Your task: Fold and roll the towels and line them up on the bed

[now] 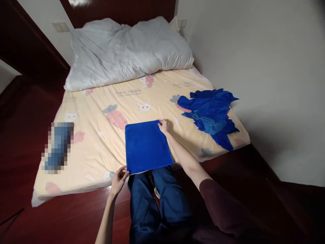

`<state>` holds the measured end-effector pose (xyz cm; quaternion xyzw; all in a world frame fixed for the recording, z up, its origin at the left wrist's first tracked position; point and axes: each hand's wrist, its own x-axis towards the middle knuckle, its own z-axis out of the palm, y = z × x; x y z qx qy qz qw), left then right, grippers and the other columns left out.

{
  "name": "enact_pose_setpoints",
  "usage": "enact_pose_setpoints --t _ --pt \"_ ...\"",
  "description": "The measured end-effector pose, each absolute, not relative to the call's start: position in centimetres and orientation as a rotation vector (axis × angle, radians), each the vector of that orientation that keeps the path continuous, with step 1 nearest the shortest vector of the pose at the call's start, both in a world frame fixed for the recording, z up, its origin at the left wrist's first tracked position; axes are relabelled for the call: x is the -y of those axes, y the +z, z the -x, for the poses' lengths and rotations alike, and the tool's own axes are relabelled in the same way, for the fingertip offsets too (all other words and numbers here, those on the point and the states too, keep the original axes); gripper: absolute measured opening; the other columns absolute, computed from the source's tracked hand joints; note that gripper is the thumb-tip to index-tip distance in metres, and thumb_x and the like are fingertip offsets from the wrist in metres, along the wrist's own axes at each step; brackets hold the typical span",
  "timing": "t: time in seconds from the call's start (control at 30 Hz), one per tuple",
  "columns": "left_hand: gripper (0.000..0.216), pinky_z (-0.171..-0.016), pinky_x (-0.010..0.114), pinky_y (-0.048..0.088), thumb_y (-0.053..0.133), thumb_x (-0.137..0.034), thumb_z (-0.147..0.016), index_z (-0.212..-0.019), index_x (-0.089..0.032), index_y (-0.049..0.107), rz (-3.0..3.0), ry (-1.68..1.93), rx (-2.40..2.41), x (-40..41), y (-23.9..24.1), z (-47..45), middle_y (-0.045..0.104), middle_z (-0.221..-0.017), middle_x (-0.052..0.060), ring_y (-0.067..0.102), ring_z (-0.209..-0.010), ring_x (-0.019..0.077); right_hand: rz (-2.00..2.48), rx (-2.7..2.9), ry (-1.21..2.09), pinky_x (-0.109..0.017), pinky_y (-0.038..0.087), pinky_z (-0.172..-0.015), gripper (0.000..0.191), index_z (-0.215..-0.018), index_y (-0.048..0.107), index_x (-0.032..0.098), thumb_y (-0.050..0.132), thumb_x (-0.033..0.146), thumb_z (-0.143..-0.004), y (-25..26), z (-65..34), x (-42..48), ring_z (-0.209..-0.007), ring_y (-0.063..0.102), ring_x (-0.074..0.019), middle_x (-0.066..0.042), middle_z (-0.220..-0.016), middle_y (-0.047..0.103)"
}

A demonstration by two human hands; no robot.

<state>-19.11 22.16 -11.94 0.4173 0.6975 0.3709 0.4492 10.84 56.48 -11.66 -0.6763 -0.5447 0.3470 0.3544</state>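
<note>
A blue cloth (146,146), folded into a flat rectangle, lies on the near edge of a mattress (106,145) with a yellow carrot-and-rabbit sheet. My left hand (118,179) pinches the cloth's near left corner at the mattress edge. My right hand (164,126) is stretched forward and pinches the far right corner. Both hands have their fingers closed on the fabric. My legs in blue trousers (157,203) show below the cloth.
A loose pile of blue cloths (209,115) lies on the mattress to the right. A rumpled grey-white duvet (127,51) covers the far end. A blurred patch (58,145) sits on the left. Dark red wooden floor (25,135) surrounds the mattress; a white wall (266,84) stands right.
</note>
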Motion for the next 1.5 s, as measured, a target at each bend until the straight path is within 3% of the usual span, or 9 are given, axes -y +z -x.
enact_pose_setpoints --t 0.37,0.6,0.77,0.87,0.93,1.07,1.2,1.4,1.5 --pt "0.059 -0.088 0.043 0.060 0.071 -0.066 -0.081 -0.118 -0.021 0.071 -0.973 0.916 -1.816 -22.0 -12.3 18.4 0.074 -0.091 0.007 0.073 -0.091 0.0276 1.907 1.482 0.734 -0.037 0.046 -0.104 0.025 -0.107 0.070 0.016 0.055 0.012 -0.088 -13.4 -11.3 -58.1 -0.104 0.063 -0.0268 -0.014 -0.105 0.074" --pt "0.055 -0.091 0.043 0.055 0.064 -0.066 -0.087 -0.117 -0.019 0.070 -1.039 0.894 -1.883 -22.0 -11.4 17.7 0.073 -0.093 0.009 0.069 -0.092 0.0283 1.905 1.564 0.575 -0.040 0.046 -0.104 0.020 -0.100 0.070 0.015 0.052 0.014 -0.092 -13.0 -11.4 -58.5 -0.107 0.061 -0.0288 -0.018 -0.113 0.068" --pt "0.050 -0.105 0.053 0.049 0.055 -0.057 -0.097 -0.131 -0.021 0.064 -1.264 0.860 -2.099 -23.4 -9.6 16.7 0.070 -0.116 0.015 0.064 -0.112 0.0344 1.887 1.648 0.616 -0.046 0.045 -0.105 0.018 -0.100 0.069 0.014 0.052 0.021 -0.099 -12.9 -11.7 -58.3 -0.110 0.061 -0.0316 -0.022 -0.120 0.062" --pt "0.044 -0.118 0.056 0.040 0.049 -0.045 -0.102 -0.137 -0.021 0.061 -1.632 0.846 -2.112 -28.7 -8.2 16.6 0.062 -0.138 0.018 0.054 -0.133 0.0357 1.878 1.643 0.581 -0.047 0.046 -0.103 0.021 -0.100 0.067 0.015 0.049 0.024 -0.102 -13.6 -11.7 -58.0 -0.108 0.061 -0.0305 -0.020 -0.118 0.062" --pt "0.043 -0.120 0.052 0.041 0.042 -0.036 -0.105 -0.139 -0.019 0.060 -1.819 0.794 -2.025 -34.4 -7.7 17.1 0.062 -0.141 0.017 0.054 -0.134 0.0326 1.872 1.673 0.449 -0.045 0.046 -0.103 0.024 -0.097 0.067 0.016 0.048 0.029 -0.104 -14.3 -11.8 -57.7 -0.108 0.060 -0.0287 -0.017 -0.114 0.064" --pt "0.045 -0.119 0.048 0.044 0.037 -0.022 -0.103 -0.142 -0.013 0.059 -1.991 0.574 -1.962 -47.4 -8.0 19.1 0.066 -0.139 0.018 0.057 -0.133 0.0292 1.748 1.726 0.259 -0.041 0.045 -0.103 0.031 -0.096 0.071 0.018 0.052 0.041 -0.105 -15.6 -12.4 -57.1 -0.107 0.060 -0.0267 -0.013 -0.104 0.069" --pt "0.040 -0.111 0.040 0.050 0.055 -0.024 -0.094 -0.130 -0.013 0.068 -2.114 0.207 -1.715 -56.2 -8.9 20.8 0.073 -0.128 0.013 0.065 -0.124 0.0280 1.689 1.685 0.323 -0.038 0.048 -0.098 0.031 -0.100 0.076 0.019 0.058 0.044 -0.102 -16.2 -13.1 -57.5 -0.099 0.064 -0.0250 -0.010 -0.095 0.072" --pt "0.020 -0.088 0.032 0.056 0.069 -0.036 -0.084 -0.094 -0.020 0.077 -2.062 -0.117 -1.651 -59.8 -9.3 22.6 0.074 -0.084 0.003 0.071 -0.089 0.0227 1.609 1.616 0.454 -0.038 0.052 -0.097 0.025 -0.095 0.079 0.019 0.074 0.043 -0.090 -16.6 -13.6 -58.1 -0.095 0.069 -0.0250 -0.009 -0.094 0.078" --pt "0.020 -0.087 0.033 0.056 0.070 -0.038 -0.085 -0.092 -0.021 0.077 -1.970 -0.063 -1.728 -59.1 -8.7 23.3 0.073 -0.084 0.002 0.069 -0.089 0.0224 1.552 1.540 0.664 -0.034 0.056 -0.085 0.021 -0.095 0.078 0.017 0.074 0.036 -0.088 -16.9 -13.9 -58.8 -0.086 0.070 -0.0220 -0.008 -0.091 0.078"
